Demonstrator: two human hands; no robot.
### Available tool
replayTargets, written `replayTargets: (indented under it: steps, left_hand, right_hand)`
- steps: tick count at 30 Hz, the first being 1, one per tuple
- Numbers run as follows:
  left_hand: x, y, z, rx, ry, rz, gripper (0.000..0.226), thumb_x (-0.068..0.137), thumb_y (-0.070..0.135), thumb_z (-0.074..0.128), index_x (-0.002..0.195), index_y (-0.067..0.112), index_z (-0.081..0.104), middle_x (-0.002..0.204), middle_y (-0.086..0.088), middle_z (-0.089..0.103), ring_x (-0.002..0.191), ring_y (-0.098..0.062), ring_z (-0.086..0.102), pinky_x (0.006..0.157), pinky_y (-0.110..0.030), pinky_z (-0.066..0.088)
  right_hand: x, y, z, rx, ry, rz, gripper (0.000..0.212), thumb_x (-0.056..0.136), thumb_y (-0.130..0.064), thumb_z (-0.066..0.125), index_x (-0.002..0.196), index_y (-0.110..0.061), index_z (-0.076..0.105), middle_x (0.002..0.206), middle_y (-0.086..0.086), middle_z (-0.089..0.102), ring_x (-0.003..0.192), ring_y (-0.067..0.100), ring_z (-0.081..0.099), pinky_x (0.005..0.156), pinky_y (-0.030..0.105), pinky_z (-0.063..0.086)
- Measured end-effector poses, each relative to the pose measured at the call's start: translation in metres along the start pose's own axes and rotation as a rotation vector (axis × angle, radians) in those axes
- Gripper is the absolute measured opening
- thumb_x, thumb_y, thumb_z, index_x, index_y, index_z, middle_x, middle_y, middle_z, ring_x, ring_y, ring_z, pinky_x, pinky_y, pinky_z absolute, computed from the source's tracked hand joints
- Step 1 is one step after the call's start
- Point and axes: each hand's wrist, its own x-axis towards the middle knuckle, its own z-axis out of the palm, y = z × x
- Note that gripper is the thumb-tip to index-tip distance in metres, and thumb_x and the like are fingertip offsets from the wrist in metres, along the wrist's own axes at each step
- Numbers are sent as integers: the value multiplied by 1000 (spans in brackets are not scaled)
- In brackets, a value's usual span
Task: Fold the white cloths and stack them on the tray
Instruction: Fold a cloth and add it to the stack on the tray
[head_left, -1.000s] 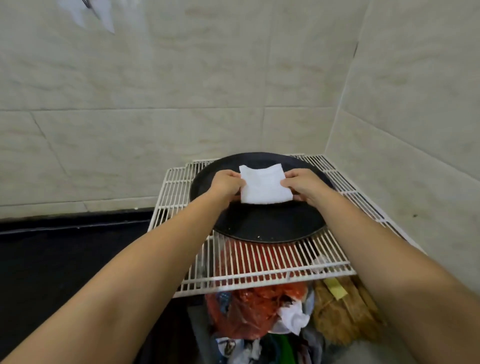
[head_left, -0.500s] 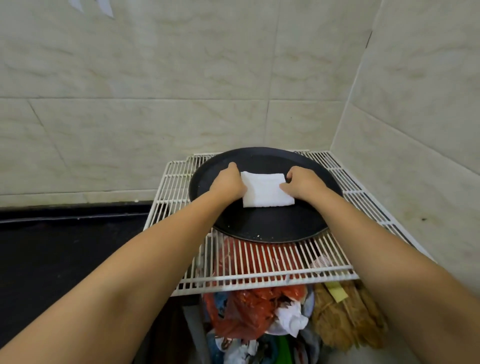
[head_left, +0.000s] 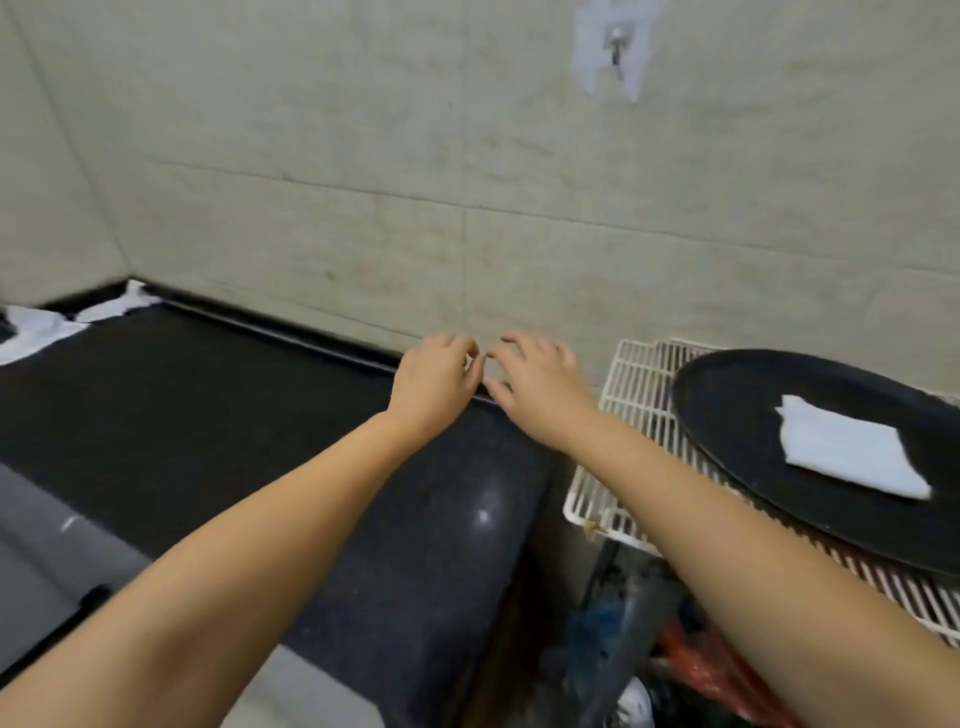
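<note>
We start with the wall (head_left: 363, 156), pale tile filling the whole back of the view, a small hook (head_left: 616, 44) stuck high on it. Below runs the counter (head_left: 182, 415), dark and glossy, stretching off to our left, and far out in its corner lie loose white cloths (head_left: 36, 327), rumpled and unfolded, well apart from everything else. We reckon that is the pile waiting its turn.

Off to our right sits the rack (head_left: 631, 395), white wire, butted just beside the counter's end, and on it the tray (head_left: 753, 395), round and black. One folded cloth (head_left: 852, 454) lies flat on the tray, nothing touching it, so we judge the stack has its first layer and more to come. Under the rack we glimpse bags (head_left: 701, 670), red and blurred, too smeared to name.

Now the hands, both out over the counter's right end and near each other. Our left hand (head_left: 434, 382) has fingers loosely curled, gripping nothing. Our right hand (head_left: 540, 395) is spread wider, fingers relaxed and apart, empty too. They hang above the surface, and we cannot tell if either touches it. With both free and the view turned leftward, our guess is a reach toward that far corner, a long stretch across bare stone, needing a clean pinch on one cloth only
</note>
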Motion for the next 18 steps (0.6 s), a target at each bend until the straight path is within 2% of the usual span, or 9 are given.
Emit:
replayTargets:
  steps: [4,9,12,15,18]
  left_hand:
    - [-66,-101,-38,191,39,-82,33,90,33,37,90,13,63,86,-4,63,83,-28,59,70,-37,43]
    - [-162,-231,-84,373,-30,-255,38,84,40,35,93,20,66,88,1,66,85,-23,64,79,-38,49]
    - [-214,-302,-106,458,-191,-363,50,86,47,32,108,17,65,103,-3,66,99,-26,63,92,-46,46]
    - [-251,-355,-122,433,-335,-499,56,93,51,24,133,18,47,133,-4,51,128,-25,43,110,-50,26]
    - [-274,-401,-131,430,-364,-570,51,98,49,29,140,20,35,144,-3,39,137,-22,30,114,-48,14]
  right_hand:
    - [10,-103,50,-13,33,-145,40,94,-38,48,129,-18,52,142,4,44,132,25,40,112,51,21]
    - [15,-227,125,-52,17,-226,44,78,-39,70,117,-18,64,129,6,60,120,24,57,97,56,42]
    - [21,-303,166,-42,-29,-264,48,73,-39,74,116,-20,66,129,5,61,120,23,58,94,55,45]
    - [31,-366,199,-39,-126,-303,50,66,-40,80,111,-21,69,124,4,65,115,22,62,91,55,48]
    - [45,-413,225,-34,-177,-335,49,62,-41,83,106,-22,71,119,3,67,109,21,65,88,54,49]
